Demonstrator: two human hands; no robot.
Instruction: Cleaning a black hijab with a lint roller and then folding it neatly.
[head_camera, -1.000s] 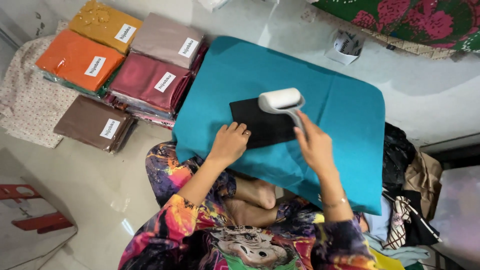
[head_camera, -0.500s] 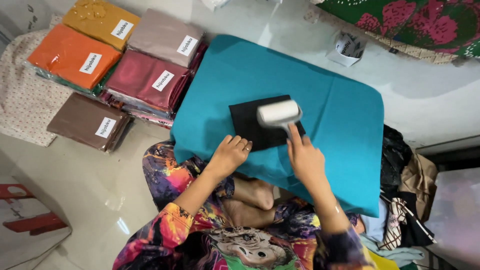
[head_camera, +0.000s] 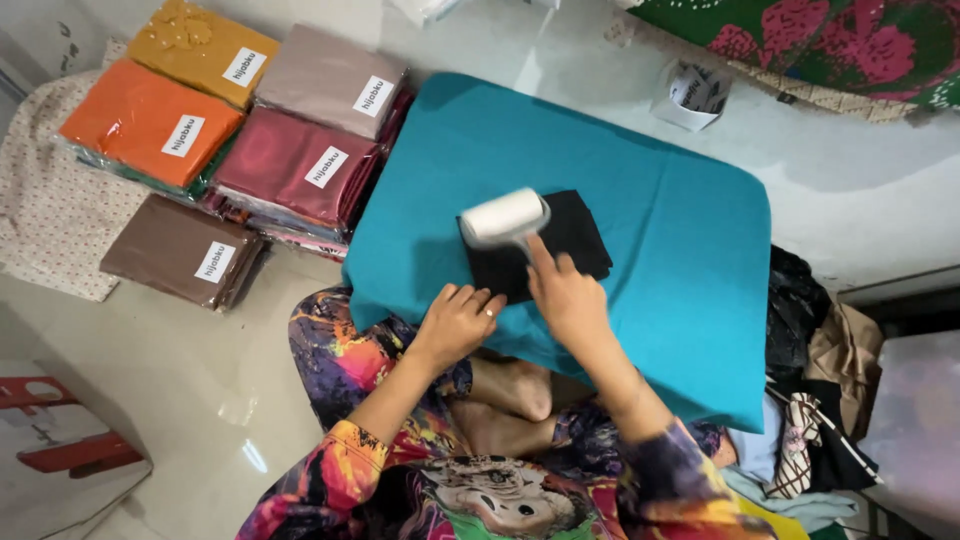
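Note:
A folded black cloth (head_camera: 575, 235) lies on a teal padded board (head_camera: 650, 200) across my lap. My right hand (head_camera: 565, 295) grips the handle of a white lint roller (head_camera: 503, 217), whose roll rests on the cloth's left part. My left hand (head_camera: 458, 320) presses flat on the teal board just in front of the cloth's near left corner, fingers slightly spread, a ring on one finger.
Stacks of packaged folded fabrics, orange (head_camera: 150, 125), mustard (head_camera: 205, 50), maroon (head_camera: 295, 170), mauve (head_camera: 330, 85) and brown (head_camera: 180, 250), lie on the floor to the left. A pile of clothes (head_camera: 820, 390) sits right of the board. A small white holder (head_camera: 692, 95) stands beyond it.
The roller has travelled from the cloth's far right corner leftward and nearer across the cloth. My left hand slid from the cloth's left edge back toward me onto the teal board.

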